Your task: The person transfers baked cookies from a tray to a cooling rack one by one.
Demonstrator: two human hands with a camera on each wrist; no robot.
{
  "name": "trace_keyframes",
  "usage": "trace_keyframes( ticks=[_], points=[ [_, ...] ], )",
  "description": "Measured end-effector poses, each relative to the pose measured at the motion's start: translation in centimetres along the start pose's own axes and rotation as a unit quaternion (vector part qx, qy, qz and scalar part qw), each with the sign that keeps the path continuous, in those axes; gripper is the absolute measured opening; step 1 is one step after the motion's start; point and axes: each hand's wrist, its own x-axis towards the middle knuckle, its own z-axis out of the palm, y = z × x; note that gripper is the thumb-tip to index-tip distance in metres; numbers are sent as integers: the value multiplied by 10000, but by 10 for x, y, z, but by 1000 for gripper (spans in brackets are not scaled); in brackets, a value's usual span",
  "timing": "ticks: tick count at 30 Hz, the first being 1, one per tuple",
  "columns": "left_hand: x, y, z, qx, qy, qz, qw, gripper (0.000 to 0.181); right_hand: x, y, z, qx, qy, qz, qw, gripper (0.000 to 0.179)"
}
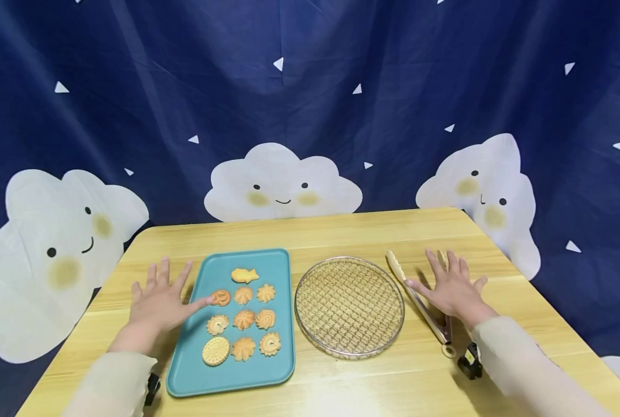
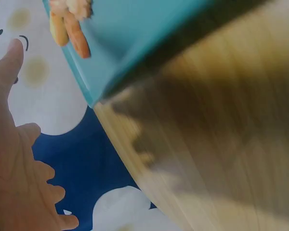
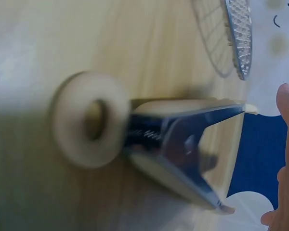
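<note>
My left hand [image 1: 158, 301] is spread with straight fingers over the left edge of a teal tray [image 1: 226, 376], its thumb overlapping a pretzel-shaped cookie [image 1: 221, 297] in the head view. Several cookies lie on the tray, among them a fish-shaped one [image 1: 244, 275] and a round one [image 1: 216, 351]. My right hand [image 1: 455, 292], fingers spread, hovers over metal tongs [image 1: 429, 315] with pale tips and a ring at the near end. The tongs' arms stand apart on the table. Nothing is held by either hand. Between tray and tongs sits a round wire rack [image 1: 349, 307].
The wooden table [image 1: 336, 231] has rounded far corners. Behind it hangs a dark blue curtain [image 1: 320, 116] with smiling clouds and white triangles. A small black device [image 1: 470, 362] sits by the right cuff, and another [image 1: 152, 388] by the left.
</note>
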Motion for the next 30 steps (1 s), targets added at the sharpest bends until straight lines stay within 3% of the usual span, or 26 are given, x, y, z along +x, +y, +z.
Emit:
trace_keyframes(
  ticks=[7, 17, 30],
  points=[
    [-7, -15, 1, -43, -97, 235, 9997, 98, -6, 5, 7, 93, -24, 227, 9997, 101],
    [-12, -26, 4, -30, -211, 695, 9974, 98, -15, 10, 17, 293, 136, 487, 9983, 110],
    [-15, -28, 7, 25, -374, 1244, 9915, 93, -26, 11, 24, 437, 64, 605, 9972, 120]
  ],
)
